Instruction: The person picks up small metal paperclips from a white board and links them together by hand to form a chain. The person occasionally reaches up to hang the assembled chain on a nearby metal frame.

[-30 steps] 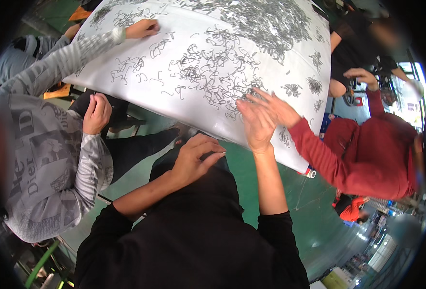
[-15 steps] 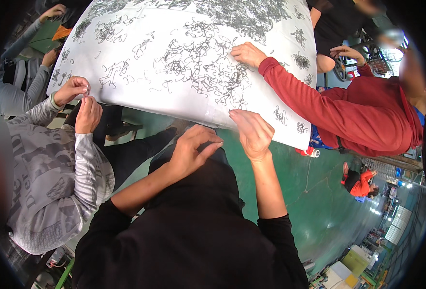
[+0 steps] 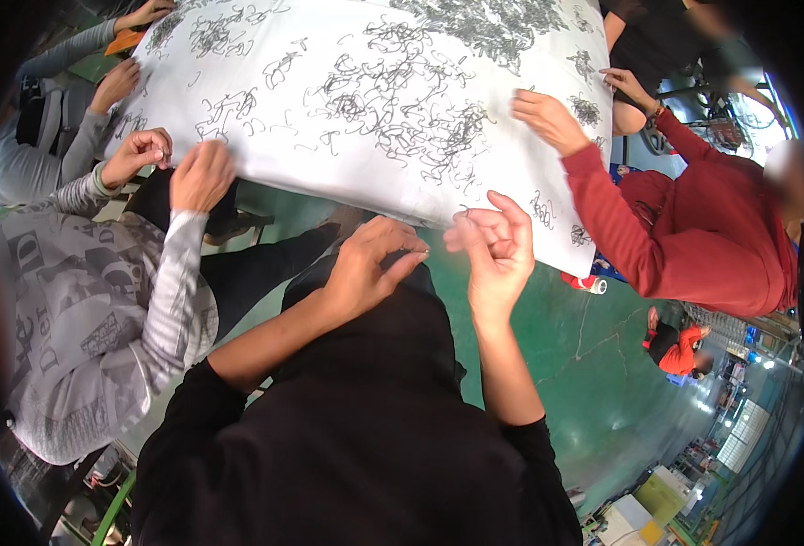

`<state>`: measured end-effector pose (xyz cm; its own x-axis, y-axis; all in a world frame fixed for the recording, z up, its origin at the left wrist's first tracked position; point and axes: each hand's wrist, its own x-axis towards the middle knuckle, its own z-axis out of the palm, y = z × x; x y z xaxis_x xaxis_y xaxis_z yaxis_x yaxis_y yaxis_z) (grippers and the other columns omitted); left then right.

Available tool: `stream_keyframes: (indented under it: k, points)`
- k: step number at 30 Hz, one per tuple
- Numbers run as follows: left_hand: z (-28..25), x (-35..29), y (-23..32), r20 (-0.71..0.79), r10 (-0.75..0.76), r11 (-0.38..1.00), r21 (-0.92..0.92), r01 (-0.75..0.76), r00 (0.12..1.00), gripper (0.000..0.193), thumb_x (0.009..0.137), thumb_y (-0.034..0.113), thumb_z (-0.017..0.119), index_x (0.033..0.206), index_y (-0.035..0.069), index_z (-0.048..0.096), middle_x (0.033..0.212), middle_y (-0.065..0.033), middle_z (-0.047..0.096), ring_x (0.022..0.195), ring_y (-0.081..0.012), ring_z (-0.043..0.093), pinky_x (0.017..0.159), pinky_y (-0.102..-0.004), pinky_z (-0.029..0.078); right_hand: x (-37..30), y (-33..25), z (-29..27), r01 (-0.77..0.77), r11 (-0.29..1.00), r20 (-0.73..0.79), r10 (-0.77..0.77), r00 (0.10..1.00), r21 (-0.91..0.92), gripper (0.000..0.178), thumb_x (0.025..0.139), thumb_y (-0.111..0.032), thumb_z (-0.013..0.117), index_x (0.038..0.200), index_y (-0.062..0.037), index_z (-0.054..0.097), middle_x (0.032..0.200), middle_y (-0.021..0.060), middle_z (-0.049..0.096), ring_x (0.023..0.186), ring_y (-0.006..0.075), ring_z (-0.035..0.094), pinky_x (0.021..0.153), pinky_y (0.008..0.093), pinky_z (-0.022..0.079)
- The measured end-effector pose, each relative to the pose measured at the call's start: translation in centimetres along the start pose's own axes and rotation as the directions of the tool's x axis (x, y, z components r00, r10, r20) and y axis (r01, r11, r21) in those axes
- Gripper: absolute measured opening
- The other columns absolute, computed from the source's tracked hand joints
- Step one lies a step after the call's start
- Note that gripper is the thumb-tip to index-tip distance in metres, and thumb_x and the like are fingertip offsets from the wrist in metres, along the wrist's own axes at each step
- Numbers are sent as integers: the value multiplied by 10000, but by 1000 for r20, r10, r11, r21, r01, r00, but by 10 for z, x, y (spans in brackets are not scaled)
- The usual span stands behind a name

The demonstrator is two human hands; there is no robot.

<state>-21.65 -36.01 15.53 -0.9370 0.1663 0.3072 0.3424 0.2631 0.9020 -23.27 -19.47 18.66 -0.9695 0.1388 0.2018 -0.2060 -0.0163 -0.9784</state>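
Just off the near edge of the white-covered table (image 3: 329,182), my left hand (image 3: 370,264) is closed in a pinch, thumb against fingertips. What lies in that pinch is too small to make out. To its right, my right hand (image 3: 497,259) is raised, thumb and curled fingers together and one finger lifted. A thin black curved piece (image 3: 463,210) shows at its thumb tip. Beyond my hands, many similar thin black curved pieces (image 3: 402,127) lie in a loose tangled spread on the white cover.
A co-worker in a red sleeve (image 3: 620,218) reaches over the table from the right. Another in grey (image 3: 111,309) works close at my left. Small bunches of black pieces (image 3: 542,209) lie near the right corner. A denser dark heap (image 3: 493,27) covers the far side.
My right hand has turned and come up, its fingers now curled with a black curved piece showing. My left hand stays pinched. The red-sleeved hand has moved right, away from the spread.
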Motion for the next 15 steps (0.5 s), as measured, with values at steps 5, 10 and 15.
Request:
stream_keyframes:
  k: [5,10,15]
  points:
    - [-2,-3,0,-18,-16,1000,22,16,1000,159,771,8,731,926,29,702,926,-113,671,896,-273,641,785,-352,510,-23,-16,2,-355,920,80,346,935,164,316,868,27,674,1123,14,488,872,138,679,681,169,670,604,263,556]
    - [0,-3,4,-17,-36,997,63,37,999,166,771,4,732,933,37,715,924,-117,677,894,-263,649,780,-341,516,-27,-12,2,-348,926,13,350,937,148,262,866,25,680,1042,2,488,847,138,670,670,166,670,596,263,560]
    - [7,3,7,-11,-60,994,90,61,998,162,764,23,747,922,55,728,902,-109,682,880,-254,656,771,-338,519,-25,-10,0,-317,940,-79,328,941,125,235,860,36,683,981,-16,488,821,124,658,663,160,669,595,263,564]
